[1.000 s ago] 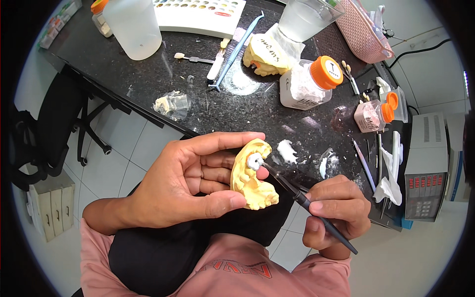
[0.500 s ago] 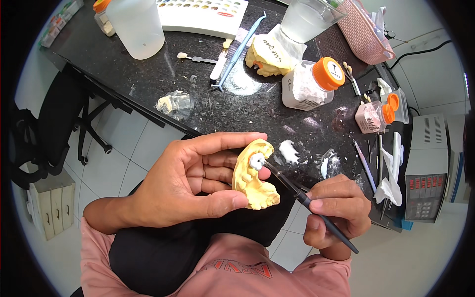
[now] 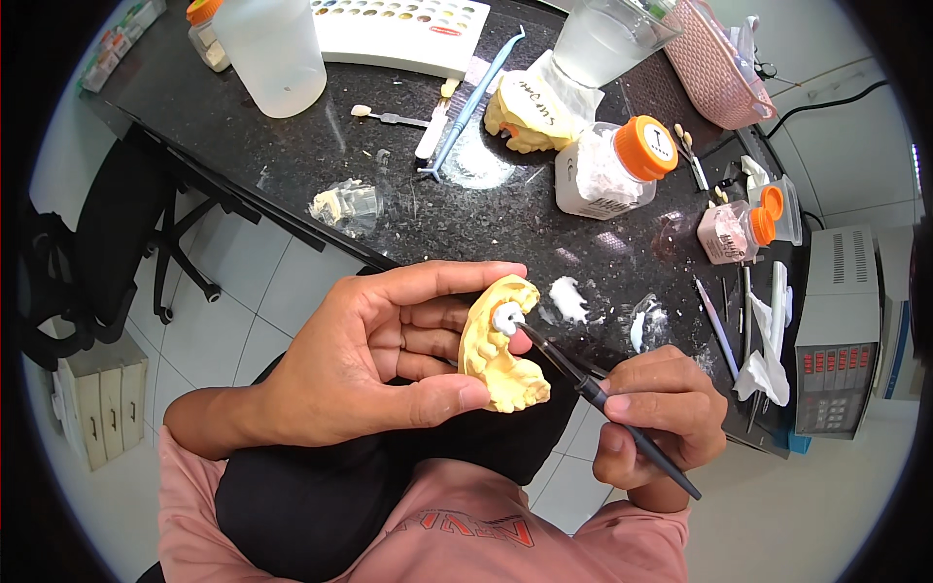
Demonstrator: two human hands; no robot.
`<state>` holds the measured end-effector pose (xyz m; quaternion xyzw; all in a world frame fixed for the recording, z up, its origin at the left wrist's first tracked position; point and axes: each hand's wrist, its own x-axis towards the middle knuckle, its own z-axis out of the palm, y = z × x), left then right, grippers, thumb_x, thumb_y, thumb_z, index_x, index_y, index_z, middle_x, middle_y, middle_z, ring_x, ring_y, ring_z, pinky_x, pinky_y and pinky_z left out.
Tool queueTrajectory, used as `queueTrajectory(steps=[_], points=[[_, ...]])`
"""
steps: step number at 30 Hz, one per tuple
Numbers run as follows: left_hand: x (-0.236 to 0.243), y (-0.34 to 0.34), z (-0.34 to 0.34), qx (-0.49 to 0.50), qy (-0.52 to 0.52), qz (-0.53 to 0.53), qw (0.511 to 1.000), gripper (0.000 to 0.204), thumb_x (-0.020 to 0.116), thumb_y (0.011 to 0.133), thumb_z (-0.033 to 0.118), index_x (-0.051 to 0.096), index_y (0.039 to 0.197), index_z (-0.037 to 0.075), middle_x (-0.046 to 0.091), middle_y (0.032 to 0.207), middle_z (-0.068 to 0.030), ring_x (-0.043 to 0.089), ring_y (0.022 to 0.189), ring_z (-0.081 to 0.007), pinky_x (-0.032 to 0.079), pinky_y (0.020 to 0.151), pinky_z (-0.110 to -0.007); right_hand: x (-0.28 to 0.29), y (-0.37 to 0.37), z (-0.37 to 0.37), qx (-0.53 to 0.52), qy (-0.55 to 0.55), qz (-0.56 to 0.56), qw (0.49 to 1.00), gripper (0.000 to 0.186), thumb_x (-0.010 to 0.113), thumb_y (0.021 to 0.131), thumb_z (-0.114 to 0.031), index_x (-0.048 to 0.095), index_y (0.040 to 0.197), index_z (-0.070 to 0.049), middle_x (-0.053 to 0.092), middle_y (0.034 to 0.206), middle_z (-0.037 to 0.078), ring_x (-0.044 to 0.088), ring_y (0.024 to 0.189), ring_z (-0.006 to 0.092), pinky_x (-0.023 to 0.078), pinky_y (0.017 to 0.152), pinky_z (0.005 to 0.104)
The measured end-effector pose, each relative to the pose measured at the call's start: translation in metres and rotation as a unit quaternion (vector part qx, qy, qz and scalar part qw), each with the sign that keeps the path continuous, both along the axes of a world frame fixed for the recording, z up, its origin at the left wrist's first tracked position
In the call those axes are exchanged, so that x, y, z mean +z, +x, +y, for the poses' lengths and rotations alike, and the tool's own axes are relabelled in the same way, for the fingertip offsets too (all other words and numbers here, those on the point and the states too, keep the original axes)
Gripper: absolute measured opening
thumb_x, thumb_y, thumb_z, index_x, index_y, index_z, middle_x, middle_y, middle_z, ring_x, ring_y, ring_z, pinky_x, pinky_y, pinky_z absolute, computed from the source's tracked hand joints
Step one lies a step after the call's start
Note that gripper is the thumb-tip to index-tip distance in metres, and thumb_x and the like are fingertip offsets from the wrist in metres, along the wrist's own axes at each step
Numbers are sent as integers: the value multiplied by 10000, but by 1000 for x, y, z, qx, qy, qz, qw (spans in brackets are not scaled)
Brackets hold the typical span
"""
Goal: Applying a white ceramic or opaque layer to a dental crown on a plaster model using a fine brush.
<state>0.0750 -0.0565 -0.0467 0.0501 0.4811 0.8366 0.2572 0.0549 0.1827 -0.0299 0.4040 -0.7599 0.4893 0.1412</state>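
Observation:
A yellow plaster dental model (image 3: 501, 360) is gripped along its outer edge between the thumb and fingers of my left hand (image 3: 389, 340). On one side of its arch sits a pale grey-white tooth crown (image 3: 506, 318). My right hand (image 3: 671, 413) holds a slim black brush (image 3: 593, 391) like a pen, its dark tip touching or just beside the crown. On the counter beyond lie a smear of white paste (image 3: 568, 299) and a second patch of pale material on clear film (image 3: 641, 325).
Across the dark speckled counter (image 3: 292, 194) stand an orange-lidded powder jar (image 3: 607, 175), another plaster model (image 3: 530, 112), a glass of water (image 3: 607, 44) and a white palette (image 3: 398, 44). A blue double-ended tool (image 3: 476, 102) lies among them. At right is a grey device (image 3: 836, 330).
The brush tip has shifted very slightly at the crown, and my right hand has moved a touch left. My left hand and the model stay nearly still.

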Motion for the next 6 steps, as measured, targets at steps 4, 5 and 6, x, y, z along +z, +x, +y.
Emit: queueTrajectory(steps=[4, 5, 6], points=[[0, 0, 0, -5, 4, -1, 1000, 654, 681, 823, 49, 351, 1384, -11, 580, 1207, -162, 583, 1102, -174, 495, 920, -270, 0, 0, 1, 4, -4, 2, 1000, 305, 669, 574, 58, 644, 866, -29, 623, 722, 92, 644, 603, 182, 530, 506, 257], [0, -1, 0, -5, 4, 0, 1000, 656, 682, 823, 51, 350, 1385, -8, 577, 1212, -162, 583, 1102, -174, 495, 920, -270, 1, 0, 1, 4, 0, 2, 1000, 305, 665, 575, 57, 644, 867, -29, 624, 722, 92, 643, 602, 183, 530, 505, 258], [0, 0, 0, -6, 5, -2, 1000, 664, 687, 820, 54, 349, 1388, -3, 573, 1219, -158, 585, 1099, -175, 494, 923, -271, 1, 0, 1, 2, -4, 1, 1000, 310, 658, 585, 58, 643, 881, -32, 628, 732, 96, 651, 613, 192, 528, 500, 255]])
